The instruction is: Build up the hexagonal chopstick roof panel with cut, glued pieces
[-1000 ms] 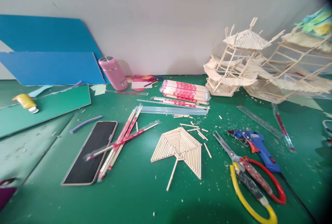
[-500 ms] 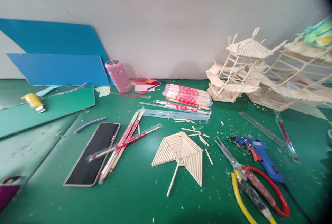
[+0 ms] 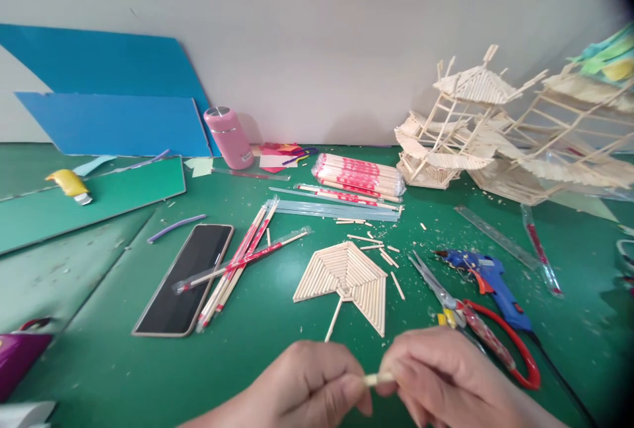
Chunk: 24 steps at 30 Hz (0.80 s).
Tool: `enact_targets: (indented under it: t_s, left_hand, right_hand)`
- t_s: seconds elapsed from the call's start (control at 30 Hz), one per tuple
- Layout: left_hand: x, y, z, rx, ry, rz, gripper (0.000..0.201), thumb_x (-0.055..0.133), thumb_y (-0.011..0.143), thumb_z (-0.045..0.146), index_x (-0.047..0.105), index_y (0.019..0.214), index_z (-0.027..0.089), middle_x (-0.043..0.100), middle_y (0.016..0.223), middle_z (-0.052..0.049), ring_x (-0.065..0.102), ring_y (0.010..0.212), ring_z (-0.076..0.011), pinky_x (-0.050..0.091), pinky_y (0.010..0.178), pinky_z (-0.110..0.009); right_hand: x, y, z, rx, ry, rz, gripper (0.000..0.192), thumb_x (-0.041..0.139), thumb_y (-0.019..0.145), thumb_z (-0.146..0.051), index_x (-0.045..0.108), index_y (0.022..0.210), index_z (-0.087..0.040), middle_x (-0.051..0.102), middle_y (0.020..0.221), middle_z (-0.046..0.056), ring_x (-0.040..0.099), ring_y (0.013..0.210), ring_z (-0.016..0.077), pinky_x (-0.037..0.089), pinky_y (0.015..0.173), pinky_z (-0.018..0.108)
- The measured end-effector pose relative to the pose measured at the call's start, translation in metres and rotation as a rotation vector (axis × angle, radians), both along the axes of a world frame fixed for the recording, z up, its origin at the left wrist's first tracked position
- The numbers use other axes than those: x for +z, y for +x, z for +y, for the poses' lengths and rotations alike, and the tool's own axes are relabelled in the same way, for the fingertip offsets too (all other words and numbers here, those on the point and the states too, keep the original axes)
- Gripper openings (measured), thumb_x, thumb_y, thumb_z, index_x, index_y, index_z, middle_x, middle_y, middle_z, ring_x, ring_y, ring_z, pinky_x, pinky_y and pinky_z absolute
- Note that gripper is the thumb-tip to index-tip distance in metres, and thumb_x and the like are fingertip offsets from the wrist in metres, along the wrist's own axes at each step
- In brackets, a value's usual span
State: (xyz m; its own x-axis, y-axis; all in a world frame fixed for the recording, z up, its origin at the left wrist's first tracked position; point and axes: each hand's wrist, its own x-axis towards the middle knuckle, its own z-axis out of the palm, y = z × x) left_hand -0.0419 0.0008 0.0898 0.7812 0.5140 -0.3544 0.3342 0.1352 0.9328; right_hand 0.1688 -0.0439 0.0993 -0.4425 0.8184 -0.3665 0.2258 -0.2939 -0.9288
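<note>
Half a second ago the green mat showed no hands at all; now both have come up from the bottom edge and meet low in the middle of the view. The left hand [image 3: 310, 385] is curled with its thumb and forefinger pinched shut on one end of a short pale wooden stick [image 3: 374, 379], and the right hand [image 3: 446, 378] closes its fingertips on the other end, so only a small stretch of the stick shows between them, held above the green cutting mat [image 3: 277, 349] and not touching it. Just beyond the hands lies the flat fan-shaped panel of glued wooden sticks [image 3: 347, 276] with a single stick trailing from its lower point, and loose offcuts are scattered near its far side. To the right, partly behind the right hand, lie the red-handled scissors [image 3: 500, 349], and beside them the blue hot-glue gun [image 3: 488, 276]. To the left lie the dark phone [image 3: 185, 279], face up, and wrapped chopsticks in red-printed sleeves [image 3: 238, 263]. The stick looks very light, stiff and dry, smooth enough to roll between fingertips, and thin enough that it would likely snap if bent. A pinch near each end, as here, seems the sound hold, with pressure kept gentle. How long the stick is under the fingers cannot be told.
</note>
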Motion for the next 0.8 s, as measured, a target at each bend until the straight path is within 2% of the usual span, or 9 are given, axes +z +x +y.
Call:
enact_targets:
  t_s: [0.07,0.13,0.27,0.37,0.53,0.7,0.8]
  left_hand:
    - [-0.005,0.011,0.006,0.03,-0.047,-0.005,0.038,0.04,0.086,0.048,0.063,0.078,0.018,0.041,0.057,0.004,0.037,0.055,-0.009,0.031,0.053,-0.023]
    - [-0.012,0.018,0.008,0.077,-0.132,-0.052,0.037,0.043,0.085,0.049,0.06,0.078,0.017,0.033,0.053,0.007,0.03,0.05,-0.0075,0.025,0.049,-0.022]
    - [-0.022,0.024,0.008,0.126,-0.228,-0.116,0.034,0.046,0.084,0.048,0.055,0.078,0.016,0.031,0.052,0.008,0.025,0.049,-0.0069,0.019,0.046,-0.022]
    - [-0.021,0.025,0.008,0.124,-0.166,-0.093,0.033,0.043,0.086,0.046,0.055,0.082,0.016,0.031,0.054,0.008,0.026,0.05,-0.0074,0.02,0.047,-0.022]
    - [-0.015,0.029,0.012,0.1,0.107,0.008,0.03,0.035,0.09,0.036,0.052,0.077,0.016,0.042,0.067,0.004,0.035,0.063,-0.0095,0.029,0.057,-0.022]
    - [-0.016,0.033,0.013,0.085,0.121,0.065,0.028,0.034,0.09,0.032,0.053,0.077,0.016,0.042,0.066,0.004,0.036,0.063,-0.01,0.029,0.058,-0.023]
    - [-0.017,0.036,0.012,0.085,0.086,0.063,0.029,0.035,0.089,0.035,0.053,0.079,0.015,0.038,0.066,0.004,0.033,0.062,-0.0101,0.028,0.056,-0.023]
  right_hand:
    - [-0.005,0.0,0.008,-0.063,0.07,-0.105,0.044,0.037,0.088,-0.049,0.054,0.063,-0.018,0.042,0.052,-0.004,0.038,0.049,0.0073,0.028,0.047,0.023]
    - [-0.011,0.001,0.012,-0.105,0.078,-0.13,0.043,0.036,0.089,-0.047,0.056,0.068,-0.016,0.044,0.054,-0.004,0.038,0.05,0.0066,0.028,0.047,0.021]
    - [-0.019,0.005,0.014,-0.135,0.084,-0.088,0.042,0.037,0.09,-0.046,0.058,0.071,-0.015,0.046,0.056,-0.004,0.039,0.051,0.0058,0.029,0.048,0.02]
    - [-0.021,0.007,0.016,-0.158,0.1,-0.092,0.043,0.037,0.09,-0.046,0.058,0.072,-0.015,0.047,0.056,-0.004,0.039,0.051,0.0061,0.029,0.048,0.02]
    - [-0.018,0.006,0.016,-0.163,0.108,-0.205,0.043,0.034,0.09,-0.047,0.059,0.075,-0.015,0.048,0.059,-0.003,0.041,0.053,0.0072,0.03,0.049,0.021]
    - [-0.012,0.006,0.016,-0.132,0.262,-0.355,0.039,0.034,0.092,-0.041,0.045,0.062,-0.019,0.043,0.059,-0.005,0.04,0.056,0.0084,0.029,0.051,0.022]
    - [-0.01,0.008,0.016,-0.117,0.377,-0.416,0.033,0.036,0.092,-0.037,0.045,0.065,-0.02,0.042,0.061,-0.005,0.039,0.059,0.0094,0.03,0.053,0.022]
